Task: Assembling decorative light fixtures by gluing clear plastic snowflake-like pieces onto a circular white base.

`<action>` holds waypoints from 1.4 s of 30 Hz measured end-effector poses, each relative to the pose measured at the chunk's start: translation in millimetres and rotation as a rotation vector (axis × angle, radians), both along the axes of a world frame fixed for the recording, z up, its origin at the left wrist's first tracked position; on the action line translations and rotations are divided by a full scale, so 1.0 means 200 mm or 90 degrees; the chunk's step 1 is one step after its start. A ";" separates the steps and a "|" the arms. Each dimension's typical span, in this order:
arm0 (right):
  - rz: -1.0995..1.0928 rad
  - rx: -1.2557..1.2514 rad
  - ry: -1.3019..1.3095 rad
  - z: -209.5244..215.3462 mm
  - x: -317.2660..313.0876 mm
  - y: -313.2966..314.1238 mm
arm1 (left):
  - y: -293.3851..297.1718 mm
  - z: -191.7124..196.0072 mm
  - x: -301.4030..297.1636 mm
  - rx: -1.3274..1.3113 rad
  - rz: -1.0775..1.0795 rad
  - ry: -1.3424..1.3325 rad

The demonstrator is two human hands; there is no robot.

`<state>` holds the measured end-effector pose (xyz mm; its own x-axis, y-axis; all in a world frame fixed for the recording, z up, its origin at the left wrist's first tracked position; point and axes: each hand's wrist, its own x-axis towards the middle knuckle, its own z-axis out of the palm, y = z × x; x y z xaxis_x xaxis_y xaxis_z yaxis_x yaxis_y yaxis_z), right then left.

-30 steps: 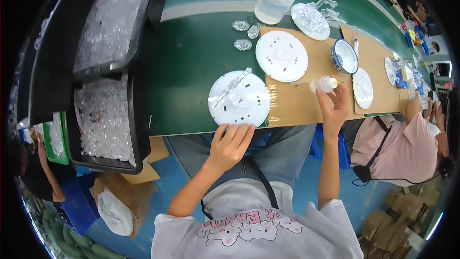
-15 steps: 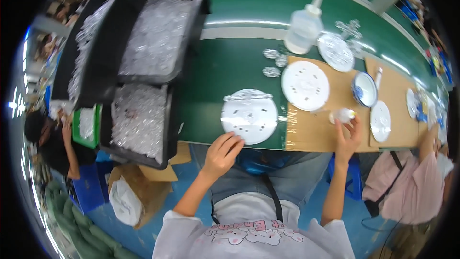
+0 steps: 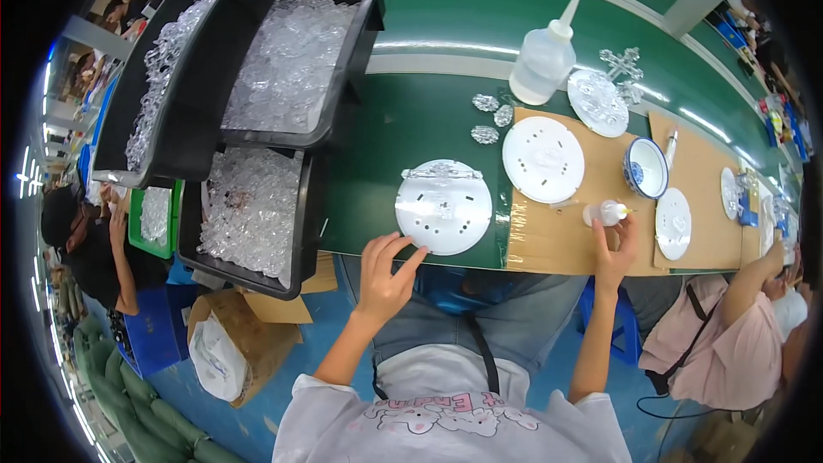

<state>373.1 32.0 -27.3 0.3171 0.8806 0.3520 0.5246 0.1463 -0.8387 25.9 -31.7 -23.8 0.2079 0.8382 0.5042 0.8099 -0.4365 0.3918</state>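
Your left hand [image 3: 383,273] sits at the near edge of the table [image 3: 411,120], grip released, fingertips touching the rim of the white round disc [image 3: 444,207] that lies flat on the green surface. Your right hand [image 3: 614,249] has its grip closed around a small clear bottle [image 3: 605,213] standing on the brown cardboard sheet [image 3: 557,236], just right of the disc.

White round disc [image 3: 444,208], blue-and-white patterned bowl [image 3: 645,168], green table [image 3: 411,111], black bins [image 3: 291,60] of clear pieces.
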 end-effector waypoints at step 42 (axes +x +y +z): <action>-0.027 -0.032 0.044 0.09 -0.19 -0.42 | 0.45 0.34 -1.01 -0.201 0.209 0.084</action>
